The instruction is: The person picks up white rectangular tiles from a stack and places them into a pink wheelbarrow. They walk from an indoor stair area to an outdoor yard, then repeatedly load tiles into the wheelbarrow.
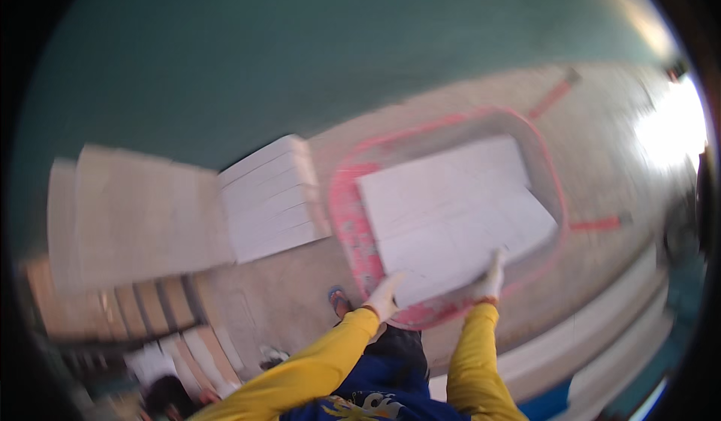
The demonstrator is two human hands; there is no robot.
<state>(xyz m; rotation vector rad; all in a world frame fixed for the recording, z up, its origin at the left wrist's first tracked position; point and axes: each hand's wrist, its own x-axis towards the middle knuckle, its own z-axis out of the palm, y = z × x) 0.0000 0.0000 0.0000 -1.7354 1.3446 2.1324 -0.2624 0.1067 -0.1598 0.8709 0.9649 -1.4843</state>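
Note:
A pink-red wheelbarrow stands before me, with flat white blocks lying side by side in its tray. My left hand, in a pale glove, grips the near left corner of the closest block. Further right, my gloved right hand holds the same block's near edge, its thumb over the top and its other fingers mostly hidden. Motion blurs the picture, so I cannot tell whether this block is raised off the others.
To the left stand a stack of white blocks and larger pale stacks. Red wheelbarrow handles jut out at the right. Long pale ledges run along the lower right. Another person's dark-haired head shows at the lower left.

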